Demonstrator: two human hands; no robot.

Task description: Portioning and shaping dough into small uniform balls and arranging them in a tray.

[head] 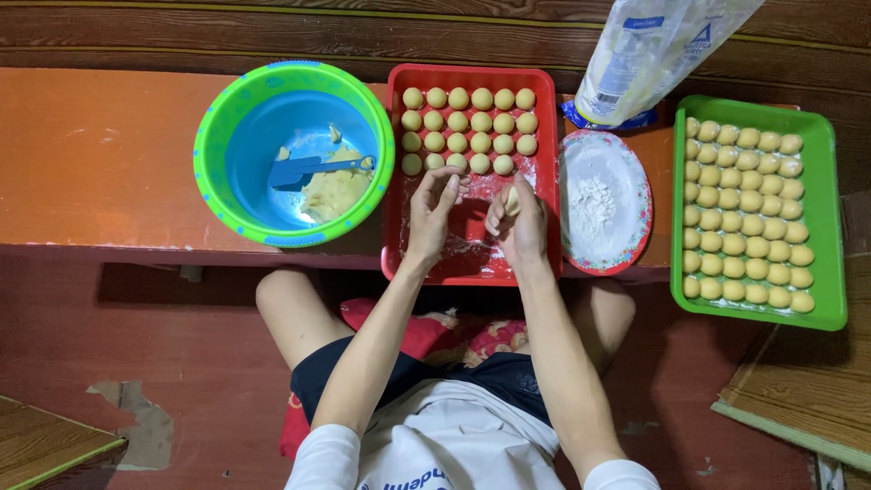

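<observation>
The right hand (519, 222) has a small pale dough ball (512, 200) tucked up near its fingertips, fingers curled in around it, so only a sliver of the ball peeks out. The left hand (434, 210) sits just beside it, fingers loosely bent and a bit apart, nothing in it as far as I can see. Both hands hover over the bare front part of the red tray (543, 172), which is dusted with flour there.

Hard to tell how round the held ball is, since the fingers cover most of it. The white bag (649, 54) up top is cut off by the frame edge, and so are the person's shoulders at the bottom.

The back of the red tray has neat rows of smooth, yellowish balls (469, 130). The green tray (830, 218) on the right is packed with the same kind. Between them is a round plate (626, 163) with white flour piled in it. To the left, a blue bowl with a green rim (210, 145) holds a lump of soft dough and a blue spatula (295, 171). Everything sits on a low orange wooden table (100, 154).
</observation>
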